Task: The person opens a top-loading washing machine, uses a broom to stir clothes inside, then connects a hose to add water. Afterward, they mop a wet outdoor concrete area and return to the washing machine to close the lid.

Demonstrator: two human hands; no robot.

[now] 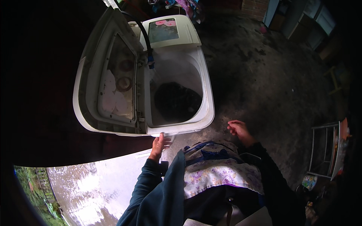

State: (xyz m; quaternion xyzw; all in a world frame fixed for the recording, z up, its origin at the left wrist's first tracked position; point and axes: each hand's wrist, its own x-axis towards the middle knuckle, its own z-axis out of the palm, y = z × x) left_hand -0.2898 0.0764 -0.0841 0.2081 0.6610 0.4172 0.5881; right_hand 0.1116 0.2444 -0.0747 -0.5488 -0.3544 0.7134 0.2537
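Note:
In front of me stands a white top-loading washing machine (209, 93) with its hinged lid (80, 93) raised to the left. Dark cloth (178, 103) lies in the tub, apparently in water. A black hose (144, 29) with a blue end fitting (150, 60) hangs over the tub's left side. My left hand (160, 145) is at the machine's near edge, thumb up and fingers apart, holding nothing; whether it touches the rim I cannot tell. Over the floor to the right of the machine, my right hand (239, 130) is loosely curled, with no object visible in it.
Behind the tub is a second lid (183, 29) with a flower-patterned panel. Colourful cloth (189, 8) hangs or lies beyond it. A metal-framed rack (325, 149) stands at the right, near a patterned round object (309, 182). Bright, wet-looking ground (90, 186) spreads at lower left.

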